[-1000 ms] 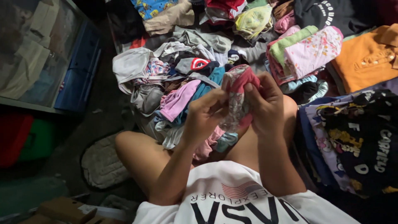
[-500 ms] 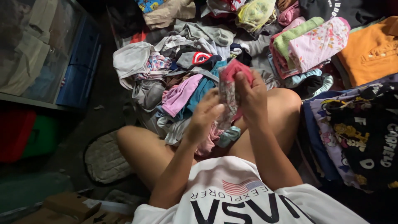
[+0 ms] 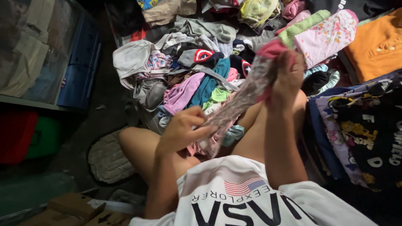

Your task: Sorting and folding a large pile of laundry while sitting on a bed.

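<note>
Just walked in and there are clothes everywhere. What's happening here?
A person sits on the floor with a heap of loose clothes in front of their knees. Both hands hold one small patterned garment with a pink edge, stretched out between them: the right hand raised at its pink end, the left hand lower at the other. Folded stacks and an orange shirt lie to the right.

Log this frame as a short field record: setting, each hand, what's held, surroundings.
setting: person seated on the floor among clothes
left hand: grips the lower end of the patterned garment
right hand: raised, grips the garment's pink-edged upper end
garment state: stretched diagonally between both hands
ahead: loose clothes pile
right side: folded pink floral garment, orange shirt, dark printed shirts
left side: blue drawer unit
</note>
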